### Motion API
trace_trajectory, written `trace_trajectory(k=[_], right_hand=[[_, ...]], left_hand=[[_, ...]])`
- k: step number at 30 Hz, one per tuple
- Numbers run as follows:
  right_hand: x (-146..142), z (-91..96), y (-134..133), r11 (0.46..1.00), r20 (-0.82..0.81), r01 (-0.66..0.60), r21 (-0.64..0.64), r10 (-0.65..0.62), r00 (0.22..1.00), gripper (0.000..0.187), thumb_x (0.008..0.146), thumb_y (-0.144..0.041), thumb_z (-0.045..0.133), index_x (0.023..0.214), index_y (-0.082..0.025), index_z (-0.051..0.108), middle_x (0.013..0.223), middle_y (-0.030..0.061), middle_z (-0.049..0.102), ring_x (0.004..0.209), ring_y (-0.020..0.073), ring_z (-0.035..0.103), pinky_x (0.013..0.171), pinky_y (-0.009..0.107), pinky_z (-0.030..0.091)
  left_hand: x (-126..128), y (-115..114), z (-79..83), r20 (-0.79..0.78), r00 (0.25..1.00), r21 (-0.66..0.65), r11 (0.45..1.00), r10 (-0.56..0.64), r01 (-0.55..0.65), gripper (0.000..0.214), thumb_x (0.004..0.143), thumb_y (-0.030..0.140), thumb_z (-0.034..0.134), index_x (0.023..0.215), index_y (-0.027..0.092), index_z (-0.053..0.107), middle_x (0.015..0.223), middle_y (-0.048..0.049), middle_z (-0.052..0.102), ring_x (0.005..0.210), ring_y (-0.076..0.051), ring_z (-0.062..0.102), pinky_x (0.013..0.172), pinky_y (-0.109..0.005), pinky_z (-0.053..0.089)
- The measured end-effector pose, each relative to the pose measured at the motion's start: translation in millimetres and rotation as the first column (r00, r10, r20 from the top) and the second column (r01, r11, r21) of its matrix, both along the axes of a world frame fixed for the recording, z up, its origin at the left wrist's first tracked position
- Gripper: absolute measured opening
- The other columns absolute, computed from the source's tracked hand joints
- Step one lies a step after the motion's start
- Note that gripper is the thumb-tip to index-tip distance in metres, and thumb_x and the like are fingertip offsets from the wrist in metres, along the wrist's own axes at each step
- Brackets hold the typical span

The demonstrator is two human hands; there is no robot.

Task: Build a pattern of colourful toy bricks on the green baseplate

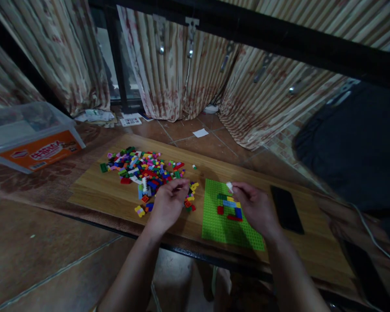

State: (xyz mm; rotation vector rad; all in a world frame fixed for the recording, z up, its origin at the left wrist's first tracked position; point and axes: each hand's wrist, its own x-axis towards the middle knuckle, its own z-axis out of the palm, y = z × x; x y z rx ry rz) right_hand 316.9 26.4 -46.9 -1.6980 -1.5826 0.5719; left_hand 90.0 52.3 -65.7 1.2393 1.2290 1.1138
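Hands: two, both the person's own, working over one wooden tabletop.
Right hand: pinching one small white brick between thumb and fingertips, holding it over the baseplate's 12 o'clock edge.
Left hand: curling its fingers down onto the near edge of the brick pile; whether it is grasping a piece cannot be told.
Baseplate: one green studded plate, lying flat under the right hand and carrying one small cluster of red, blue, yellow and dark green bricks, too blurred for counting.
Brick pile: one loose heap of many mixed colours, spreading at 10 o'clock from the baseplate.
Phone: one, black, lying at the baseplate's 3 o'clock.
Plastic box: one, clear with an orange label, sitting at the pile's 9 o'clock, well apart.
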Motion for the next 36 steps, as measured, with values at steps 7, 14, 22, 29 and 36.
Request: trace_trajectory(k=[7,14,22,29,36], right_hand=[[18,-32.9,-55,0.999,0.100,-0.033,-0.019,0.035,0.994,0.022,0.092,-0.035,0.049,0.093,-0.022,0.066,0.094,0.0046,0.070,0.086,0.0202,0.064,0.078,0.033,0.048],[15,-45.4,-50,0.982,0.280,-0.181,0.059,0.158,0.947,0.017,0.092,-0.026,0.052,0.085,-0.023,0.067,0.094,0.0048,0.062,0.094,0.0213,0.056,0.085,0.037,0.045],[11,-50.7,-43,0.985,0.265,-0.158,0.070,0.134,0.955,0.016,0.089,-0.026,0.057,0.079,-0.023,0.069,0.091,0.0040,0.061,0.091,0.0205,0.053,0.083,0.037,0.044],[7,-54.9,-44,0.997,0.226,-0.052,0.057,0.038,0.973,0.012,0.084,-0.028,0.064,0.073,-0.024,0.068,0.091,0.0035,0.061,0.091,0.0213,0.054,0.083,0.037,0.043],[20,-57.1,-43,0.996,0.144,0.036,0.079,-0.047,0.988,0.009,0.081,-0.031,0.067,0.078,-0.024,0.069,0.093,0.0043,0.062,0.093,0.0215,0.056,0.085,0.037,0.044]], left_hand=[[41,-31,-13.1,-0.356,0.914,0.076,0.968,-0.197,0.238,0.023,0.086,0.021,0.049,0.097,0.019,0.070,0.088,-0.0027,0.072,0.078,-0.015,0.065,0.073,-0.025,0.049],[60,-34,-24.3,-0.522,0.820,0.056,0.949,-0.237,0.310,0.021,0.086,0.017,0.049,0.093,0.019,0.069,0.088,-0.0034,0.072,0.081,-0.015,0.066,0.071,-0.024,0.048],[73,-35,-26.9,-0.619,0.732,0.013,0.928,-0.285,0.373,0.021,0.088,0.017,0.048,0.089,0.019,0.069,0.088,-0.0042,0.072,0.081,-0.015,0.066,0.073,-0.024,0.045],[79,-36,-27.1,-0.669,0.680,-0.017,0.920,-0.301,0.391,0.024,0.090,0.023,0.046,0.090,0.020,0.069,0.088,-0.0053,0.072,0.080,-0.016,0.066,0.071,-0.024,0.043],[84,-38,-27.8,-0.754,0.604,-0.029,0.932,-0.257,0.360,0.024,0.090,0.025,0.045,0.088,0.020,0.068,0.087,-0.0060,0.072,0.079,-0.017,0.065,0.070,-0.025,0.041]])
